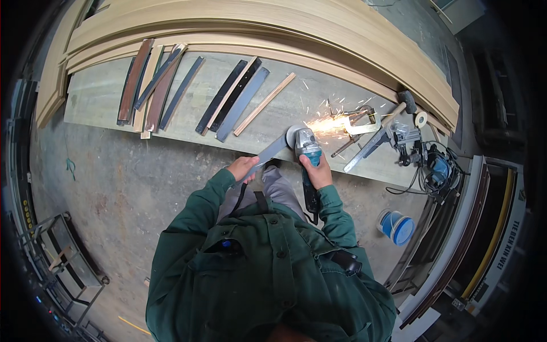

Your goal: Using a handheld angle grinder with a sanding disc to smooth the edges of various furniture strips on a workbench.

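Note:
My right hand (pixel 317 170) is wrapped round the body of a teal and black angle grinder (pixel 308 149). Its disc (pixel 294 135) meets the far end of a flat grey metal strip (pixel 271 151), and orange sparks (pixel 330 124) fly off to the right over the bench. My left hand (pixel 243 169) grips the near end of that strip, which slants up and to the right. Both hands are at the bench's near edge. Where exactly the disc touches the strip is partly hidden by the grinder's head.
Several wood and dark strips (pixel 241 102) lie across the bench (pixel 91 102), with long wooden boards (pixel 239 20) behind. To the right are a clamp (pixel 369 121), a mallet (pixel 408 101) and a corded power tool (pixel 439 170). A blue-lidded bucket (pixel 395 227) stands on the floor.

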`<action>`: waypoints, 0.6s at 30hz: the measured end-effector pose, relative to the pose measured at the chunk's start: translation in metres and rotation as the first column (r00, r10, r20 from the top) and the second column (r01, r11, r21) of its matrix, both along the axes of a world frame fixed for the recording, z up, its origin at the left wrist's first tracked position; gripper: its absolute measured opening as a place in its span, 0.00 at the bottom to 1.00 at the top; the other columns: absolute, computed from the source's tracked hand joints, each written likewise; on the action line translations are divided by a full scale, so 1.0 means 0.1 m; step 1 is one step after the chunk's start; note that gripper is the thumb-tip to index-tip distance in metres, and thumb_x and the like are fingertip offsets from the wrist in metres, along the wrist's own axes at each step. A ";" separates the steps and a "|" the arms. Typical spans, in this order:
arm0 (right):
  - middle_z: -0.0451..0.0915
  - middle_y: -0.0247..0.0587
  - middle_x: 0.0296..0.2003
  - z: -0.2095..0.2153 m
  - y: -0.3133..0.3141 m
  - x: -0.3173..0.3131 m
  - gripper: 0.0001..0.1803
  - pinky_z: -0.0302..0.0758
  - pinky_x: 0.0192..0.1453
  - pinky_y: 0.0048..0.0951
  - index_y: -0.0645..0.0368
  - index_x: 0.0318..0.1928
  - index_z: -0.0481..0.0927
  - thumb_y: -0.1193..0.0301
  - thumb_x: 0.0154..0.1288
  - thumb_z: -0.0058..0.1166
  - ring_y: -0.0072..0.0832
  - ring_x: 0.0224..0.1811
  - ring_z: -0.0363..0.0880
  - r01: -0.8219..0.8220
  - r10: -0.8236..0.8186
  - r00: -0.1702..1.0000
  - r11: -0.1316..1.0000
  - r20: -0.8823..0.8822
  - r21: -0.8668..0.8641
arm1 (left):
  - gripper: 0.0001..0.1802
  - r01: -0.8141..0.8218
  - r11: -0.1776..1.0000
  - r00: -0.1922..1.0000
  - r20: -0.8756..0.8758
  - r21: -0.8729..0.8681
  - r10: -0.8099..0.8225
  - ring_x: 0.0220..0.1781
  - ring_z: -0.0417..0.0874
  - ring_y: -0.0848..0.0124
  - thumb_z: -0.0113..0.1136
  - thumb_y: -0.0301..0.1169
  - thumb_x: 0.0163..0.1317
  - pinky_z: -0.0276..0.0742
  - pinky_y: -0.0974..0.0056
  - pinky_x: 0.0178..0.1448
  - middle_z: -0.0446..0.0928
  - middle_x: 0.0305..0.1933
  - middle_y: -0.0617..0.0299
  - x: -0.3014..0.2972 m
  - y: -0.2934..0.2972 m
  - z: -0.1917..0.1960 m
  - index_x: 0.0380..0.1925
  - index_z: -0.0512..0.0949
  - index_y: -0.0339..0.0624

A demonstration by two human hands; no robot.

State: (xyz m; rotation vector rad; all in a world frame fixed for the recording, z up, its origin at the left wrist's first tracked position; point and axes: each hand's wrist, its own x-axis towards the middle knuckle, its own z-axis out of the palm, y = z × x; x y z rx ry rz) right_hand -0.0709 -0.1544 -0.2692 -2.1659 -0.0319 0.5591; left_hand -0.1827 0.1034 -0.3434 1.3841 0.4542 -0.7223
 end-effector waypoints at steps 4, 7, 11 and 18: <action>0.80 0.52 0.47 0.09 0.05 0.01 0.41 0.73 0.54 0.35 0.60 0.61 0.69 0.46 0.53 0.64 0.39 0.50 0.80 -0.007 0.006 1.000 0.998 -0.016 -0.062 | 0.30 -0.012 1.000 1.000 -0.013 -0.002 0.012 0.17 0.75 0.73 0.40 0.53 0.71 0.73 0.69 0.22 0.76 0.21 0.60 -0.01 0.00 0.00 0.35 0.76 0.34; 0.81 0.51 0.46 0.06 0.03 0.02 0.41 0.73 0.53 0.34 0.59 0.60 0.70 0.46 0.53 0.64 0.38 0.48 0.80 0.003 -0.003 1.000 0.999 0.003 -0.047 | 0.30 -0.007 1.000 1.000 -0.003 0.014 0.007 0.17 0.75 0.74 0.40 0.54 0.70 0.73 0.69 0.23 0.76 0.21 0.60 -0.01 -0.01 0.01 0.36 0.76 0.34; 0.81 0.48 0.44 0.05 -0.01 0.02 0.37 0.73 0.52 0.32 0.60 0.57 0.72 0.48 0.54 0.65 0.33 0.45 0.80 0.027 -0.027 1.000 1.000 -0.008 -0.013 | 0.31 -0.012 1.000 1.000 0.001 0.013 0.012 0.18 0.74 0.73 0.41 0.55 0.70 0.72 0.67 0.22 0.76 0.21 0.60 -0.02 0.00 0.00 0.35 0.76 0.35; 0.81 0.43 0.43 -0.06 -0.14 0.05 0.36 0.73 0.51 0.30 0.61 0.55 0.73 0.48 0.55 0.64 0.31 0.44 0.79 0.128 -0.128 0.992 0.992 0.008 -0.005 | 0.31 -0.027 1.000 0.999 0.024 -0.012 0.027 0.18 0.74 0.72 0.41 0.55 0.69 0.72 0.66 0.21 0.75 0.21 0.59 -0.04 0.00 -0.10 0.33 0.76 0.34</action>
